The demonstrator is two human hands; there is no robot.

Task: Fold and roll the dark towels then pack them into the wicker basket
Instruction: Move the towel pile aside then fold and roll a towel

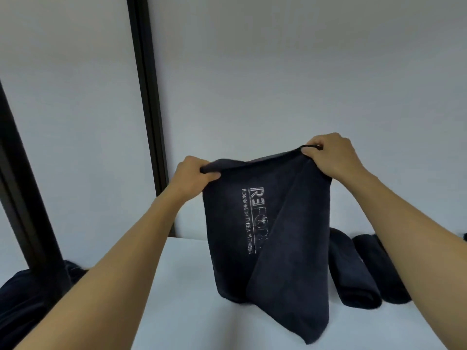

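A dark navy towel (273, 248) with white lettering hangs in front of me, its lower end touching the white table (177, 286). My left hand (194, 175) grips its upper left corner and my right hand (331, 155) pinches its upper right corner, slightly higher. The towel is doubled, with one layer slanting across the front. Two rolled dark towels (353, 271) lie side by side on the table to the right, behind my right forearm. No wicker basket is in view.
A heap of dark fabric (30, 299) lies at the lower left, beside a black frame post (27, 178). Another black post (149, 109) runs up the pale wall behind the table.
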